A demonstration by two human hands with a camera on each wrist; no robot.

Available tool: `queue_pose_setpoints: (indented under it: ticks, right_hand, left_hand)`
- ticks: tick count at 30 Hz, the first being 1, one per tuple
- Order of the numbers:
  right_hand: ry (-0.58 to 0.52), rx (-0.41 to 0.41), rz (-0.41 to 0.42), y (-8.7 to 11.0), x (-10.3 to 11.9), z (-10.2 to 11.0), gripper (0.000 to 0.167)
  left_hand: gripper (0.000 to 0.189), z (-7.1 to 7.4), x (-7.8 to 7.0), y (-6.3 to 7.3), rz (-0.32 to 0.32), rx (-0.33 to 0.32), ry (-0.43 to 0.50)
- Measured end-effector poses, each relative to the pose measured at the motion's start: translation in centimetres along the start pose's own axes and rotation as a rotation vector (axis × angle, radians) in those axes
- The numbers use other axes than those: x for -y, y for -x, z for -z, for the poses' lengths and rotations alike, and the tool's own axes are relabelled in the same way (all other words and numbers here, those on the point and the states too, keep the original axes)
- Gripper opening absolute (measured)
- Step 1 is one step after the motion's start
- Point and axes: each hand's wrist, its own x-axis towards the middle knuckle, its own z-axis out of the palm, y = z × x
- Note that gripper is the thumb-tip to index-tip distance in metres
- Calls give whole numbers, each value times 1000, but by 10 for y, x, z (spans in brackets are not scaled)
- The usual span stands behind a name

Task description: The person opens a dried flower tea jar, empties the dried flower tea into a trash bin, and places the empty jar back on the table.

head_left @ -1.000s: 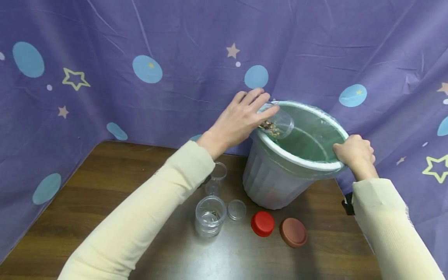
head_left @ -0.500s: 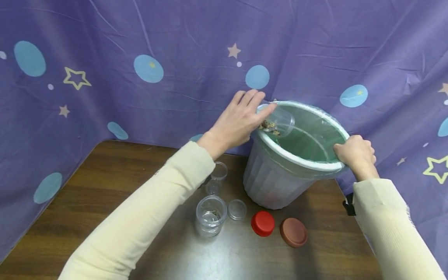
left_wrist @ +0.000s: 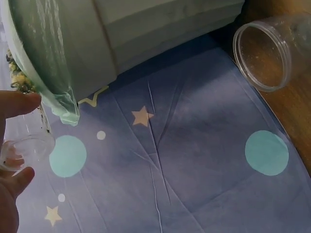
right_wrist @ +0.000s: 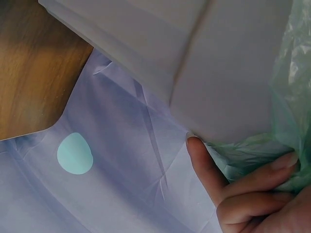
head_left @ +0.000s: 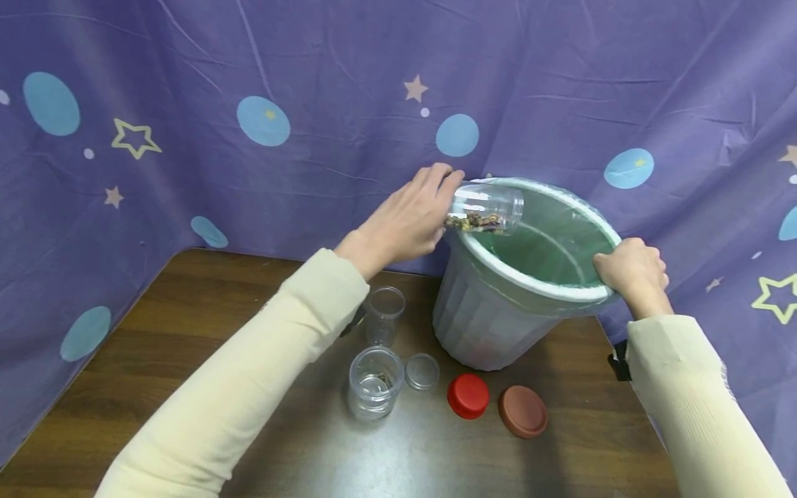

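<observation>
My left hand point(head_left: 407, 214) grips a clear plastic jar point(head_left: 488, 200) by its base end, lying almost level over the left rim of the bin. Yellow-brown and dark dried bits point(head_left: 476, 222) lie along the jar's lower side, and its mouth points into the bin. The grey-white trash bin point(head_left: 492, 325) wears a green plastic liner point(head_left: 548, 242) and tilts toward me. On its right rim my right hand point(head_left: 634, 273) holds on, thumb inside. Fingers point(right_wrist: 252, 182) curl under the rim against the liner in the right wrist view.
Two open clear jars stand on the wooden table point(head_left: 299, 443): a front jar point(head_left: 375, 391) with a few bits inside and a rear jar point(head_left: 384, 315). Nearby lie a clear lid point(head_left: 421, 372), a red lid point(head_left: 468, 396) and a brownish-red lid point(head_left: 523, 412). A purple curtain point(head_left: 342, 83) hangs behind.
My left hand has drawn back slightly left and turned the jar from mouth-down to nearly level; the bits have shifted along its side. The right hand and bin stay put.
</observation>
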Motion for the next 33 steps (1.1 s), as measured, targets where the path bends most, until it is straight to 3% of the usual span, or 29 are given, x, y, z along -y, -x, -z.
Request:
queue_pose_setpoints:
  ticks: [4, 9, 23, 33]
  right_hand:
    - [-1, -1, -5, 0, -1, -1, 62]
    - [-1, -2, -7, 0, -4, -2, 60]
    - [-3, -3, -10, 1, -4, -1, 59]
    - [1, -5, -5, 1, 1, 0, 60]
  left_hand:
    - [58, 1, 0, -2, 24, -24, 18]
    - [61, 3, 0, -2, 32, -40, -32]
    - [58, 1, -11, -8, -117, -189, -211]
    - [59, 2, -12, -9, -157, -221, -244]
